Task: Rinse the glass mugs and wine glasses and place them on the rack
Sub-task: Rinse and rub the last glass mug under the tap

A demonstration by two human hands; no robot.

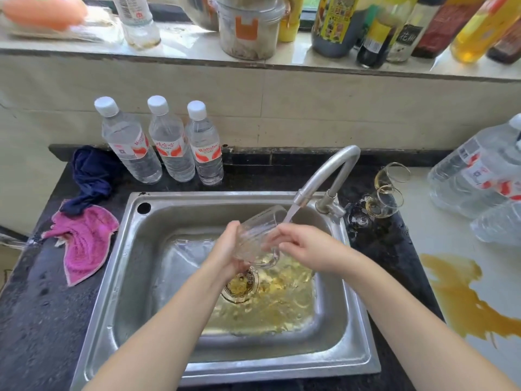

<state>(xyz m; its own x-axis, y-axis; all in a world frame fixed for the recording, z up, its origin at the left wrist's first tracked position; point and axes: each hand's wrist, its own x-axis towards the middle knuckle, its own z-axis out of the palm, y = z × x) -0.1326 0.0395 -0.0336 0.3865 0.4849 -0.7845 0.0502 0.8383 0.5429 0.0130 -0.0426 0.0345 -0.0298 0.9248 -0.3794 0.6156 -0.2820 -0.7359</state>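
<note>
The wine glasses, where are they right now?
In the head view, two wine glasses sit on the dark counter right of the sink, just behind the tap's base and left of the large water jug.

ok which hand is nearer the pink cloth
Left. The left hand grips the glass mug on the side toward the pink cloth; the right hand is on the mug's far side.

We count one glass mug, two wine glasses, three small water bottles and two cloths.
</note>
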